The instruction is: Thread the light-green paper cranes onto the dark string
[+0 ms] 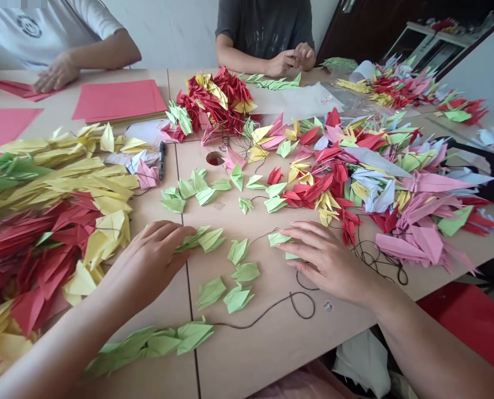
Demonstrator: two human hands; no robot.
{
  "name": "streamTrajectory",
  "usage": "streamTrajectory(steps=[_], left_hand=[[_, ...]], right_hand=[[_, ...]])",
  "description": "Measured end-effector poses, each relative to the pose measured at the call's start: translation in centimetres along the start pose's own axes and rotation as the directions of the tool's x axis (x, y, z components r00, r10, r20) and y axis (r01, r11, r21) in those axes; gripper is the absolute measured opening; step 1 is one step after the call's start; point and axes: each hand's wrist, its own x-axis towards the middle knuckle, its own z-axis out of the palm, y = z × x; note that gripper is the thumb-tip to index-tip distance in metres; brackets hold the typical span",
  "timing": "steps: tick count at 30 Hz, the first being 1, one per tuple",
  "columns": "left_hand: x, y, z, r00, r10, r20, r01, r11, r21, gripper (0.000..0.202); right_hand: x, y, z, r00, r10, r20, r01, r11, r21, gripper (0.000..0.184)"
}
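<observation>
My left hand [151, 260] rests on the wooden table [271, 338], its fingers closed over a small bunch of green paper cranes [200, 239]. My right hand [325, 260] lies flat with fingers spread, pressing on a green crane [280, 240]. Loose green cranes [236, 274] lie between the two hands. A dark thread [280, 305] runs from a strung row of green cranes [155, 342] near the front edge towards my right hand.
Piles of yellow and red cranes [47, 216] fill the left side. A mixed heap of pink, red, yellow and blue cranes [375, 172] covers the right. Red paper sheets [117, 100] lie at the back left. Two other people sit across the table.
</observation>
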Motion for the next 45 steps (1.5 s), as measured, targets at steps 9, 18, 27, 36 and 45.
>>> streamTrajectory(steps=[9,18,27,36,45], left_hand=[[2.7,2.5,1.1,0.99,0.143,0.022,-0.142,0.989,-0.031,0.05],[5.6,4.5,2.0,0.949,0.315,0.014,-0.315,0.949,-0.033,0.038],[5.4,4.8,0.7,0.966,0.251,-0.065,-0.251,0.968,0.017,0.05],[-2.1,4.5,-3.8,0.993,-0.07,-0.094,0.061,0.994,-0.092,0.033],[-6.9,9.0,-2.6,0.997,0.072,-0.011,-0.073,0.957,-0.282,0.014]], right_hand=[[-1.7,2.5,-2.8,0.984,0.1,-0.148,-0.117,0.987,-0.11,0.025],[-2.7,2.2,-2.6,0.984,0.125,-0.124,-0.133,0.989,-0.059,0.021],[5.6,0.3,-1.1,0.966,-0.002,0.258,0.023,0.997,-0.079,0.017],[10.1,-1.8,-1.3,0.872,-0.001,0.489,0.074,0.989,-0.13,0.035],[8.0,-2.8,-3.7,0.978,0.027,0.206,-0.037,0.998,0.044,0.018]])
